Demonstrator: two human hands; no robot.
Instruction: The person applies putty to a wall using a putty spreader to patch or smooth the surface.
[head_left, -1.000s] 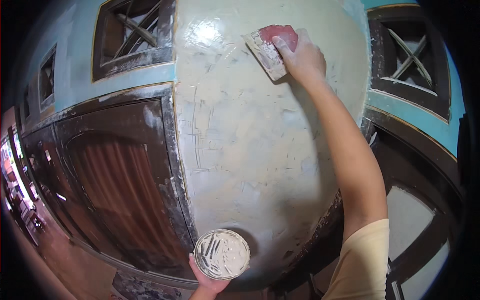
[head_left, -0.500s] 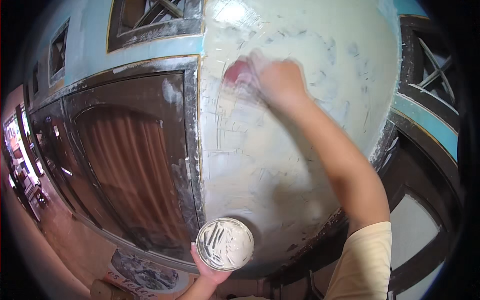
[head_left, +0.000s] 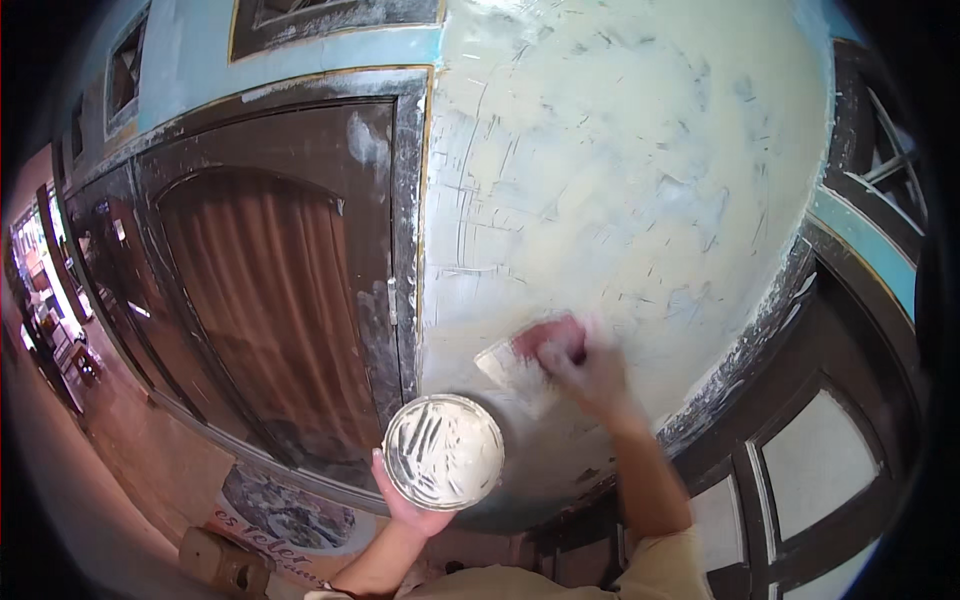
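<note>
In my left hand (head_left: 412, 508) I hold up a round tub (head_left: 445, 452), its open top facing me. White paste streaked with dark scrape marks covers its inside. My right hand (head_left: 585, 375), a little blurred, grips a red scraper (head_left: 548, 340) with a pale, paste-smeared blade. The scraper is up and to the right of the tub, at the lower part of the wall (head_left: 600, 200). That wall is pale cream, with patches of white paste and many short dark scratches. Whether the blade touches it I cannot tell.
Left of the wall stands a dark wooden door (head_left: 365, 240) with a brown curtain (head_left: 265, 300) behind its panel. Another dark door with pale panels (head_left: 820, 460) is at the right. A wooden stool (head_left: 222, 565) and a printed banner (head_left: 290, 510) lie low at the left.
My right hand has come down from high on the wall to near the tub, still gripping the scraper. The view has tilted downward, and the tub sits slightly higher in it.
</note>
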